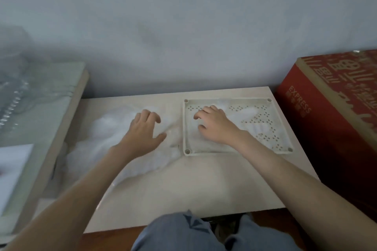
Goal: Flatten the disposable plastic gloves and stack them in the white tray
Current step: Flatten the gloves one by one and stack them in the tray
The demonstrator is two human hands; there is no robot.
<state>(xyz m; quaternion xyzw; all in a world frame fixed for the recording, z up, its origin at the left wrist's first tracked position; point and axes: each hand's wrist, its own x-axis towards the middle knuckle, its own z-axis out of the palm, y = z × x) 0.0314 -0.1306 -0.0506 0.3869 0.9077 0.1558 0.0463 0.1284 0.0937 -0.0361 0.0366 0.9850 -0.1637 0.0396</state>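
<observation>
A loose heap of clear disposable plastic gloves (106,140) lies on the left half of the small table. My left hand (142,130) rests on top of the heap, fingers bent slightly and spread. The white perforated tray (279,144) sits on the table's right half. Inside it a translucent glove (247,113) lies flat. My right hand (213,126) presses down on that glove near the tray's left side, fingers fairly straight.
A red cardboard box (334,120) marked EXPRESS stands against the table's right edge. To the left is a higher surface (40,108) with clear plastic items. A grey wall rises right behind the table (204,185). My knees show below its front edge.
</observation>
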